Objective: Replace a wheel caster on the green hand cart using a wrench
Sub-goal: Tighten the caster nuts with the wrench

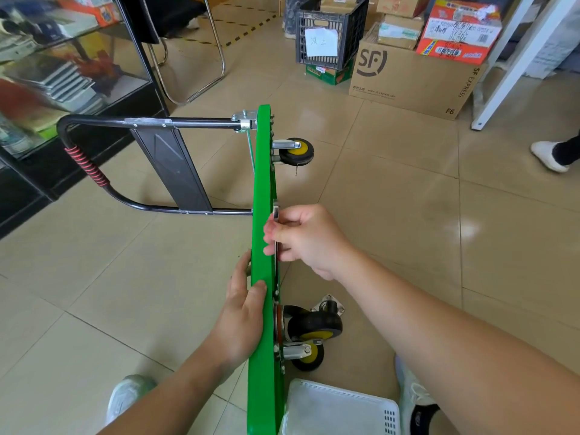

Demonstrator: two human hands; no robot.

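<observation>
The green hand cart (263, 189) stands on its side edge on the tiled floor, its black handle (94, 171) folded out to the left. My left hand (243, 312) rests flat against the deck's top face, thumb over the edge. My right hand (306, 237) pinches a thin metal wrench (276, 215) against the underside, at mid-deck. A yellow-hubbed caster (296, 151) is mounted at the far end, another caster (309, 340) at the near end. A loose caster (328, 309) with a square mounting plate lies on the floor just behind it.
A white plastic basket (342, 409) sits by my feet at the bottom. Cardboard boxes (408, 80) and a black crate (329, 29) stand at the back. A glass cabinet (62, 73) lines the left. Another person's foot (549, 155) shows at the right edge.
</observation>
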